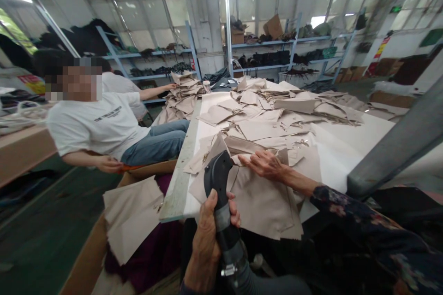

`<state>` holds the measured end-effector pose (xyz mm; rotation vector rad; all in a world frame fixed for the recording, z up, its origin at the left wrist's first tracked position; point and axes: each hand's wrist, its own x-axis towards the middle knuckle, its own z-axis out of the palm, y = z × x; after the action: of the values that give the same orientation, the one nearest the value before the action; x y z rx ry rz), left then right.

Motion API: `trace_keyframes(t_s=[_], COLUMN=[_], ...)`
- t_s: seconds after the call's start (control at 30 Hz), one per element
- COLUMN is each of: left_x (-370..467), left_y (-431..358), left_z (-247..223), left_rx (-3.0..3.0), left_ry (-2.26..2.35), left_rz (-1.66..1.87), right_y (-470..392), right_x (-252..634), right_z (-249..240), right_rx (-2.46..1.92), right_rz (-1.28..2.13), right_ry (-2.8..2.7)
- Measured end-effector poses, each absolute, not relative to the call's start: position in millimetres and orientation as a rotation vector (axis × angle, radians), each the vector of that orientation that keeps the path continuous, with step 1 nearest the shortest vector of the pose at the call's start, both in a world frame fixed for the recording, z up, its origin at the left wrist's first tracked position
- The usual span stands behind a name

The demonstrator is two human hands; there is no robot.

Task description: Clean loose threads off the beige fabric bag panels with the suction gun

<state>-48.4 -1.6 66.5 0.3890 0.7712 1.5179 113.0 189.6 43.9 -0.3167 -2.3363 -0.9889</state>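
Note:
My left hand [206, 233] is wrapped round the taped neck of a black suction nozzle [218, 170], which stands upright on a grey ribbed hose [263, 283]. A metal clamp rings the hose below my fingers. My right hand [265, 165] pinches the top edge of a beige fabric piece [263, 200], close to the nozzle's tip. The piece hangs over the near edge of the table, and its layers overlap, so I cannot tell how many I hold. Directly behind my right hand lie more beige fabric pieces [259, 130].
Heaps of fabric cover the white tabletop [332, 156]. A grey metal post [398, 136] slants at the right. Left of the table stands a cardboard box [83, 258] with a beige piece over purple cloth. A person [100, 124] sits beside it; another person is behind.

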Motion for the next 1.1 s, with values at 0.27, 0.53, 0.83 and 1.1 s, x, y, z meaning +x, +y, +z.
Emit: trace_keyframes(t_s=[0.27, 0.53, 0.83, 1.1], left_x=[-46.5, -70.7, -72.1, -53.1], left_y=[21.6, 1.9, -24.8, -24.4], left_z=[66.9, 54.5, 55.3, 55.8], left_rx=[0.354, 0.306, 0.275, 0.38], left_ry=[0.718, 0.828, 0.857, 0.834], left_rz=[1.514, 1.618, 1.619, 1.551], right_y=[185.0, 196.2, 212.7, 187.5], right_x=[118.6, 103.8, 71.4, 47.6], right_z=[44.3, 60.6, 95.0, 96.2], right_rx=[-0.405, -1.131, -1.157, -0.97], right_rz=[-0.873, 0.022, 0.46, 0.688], right_ry=[-2.418, -2.404, -2.215, -2.208])
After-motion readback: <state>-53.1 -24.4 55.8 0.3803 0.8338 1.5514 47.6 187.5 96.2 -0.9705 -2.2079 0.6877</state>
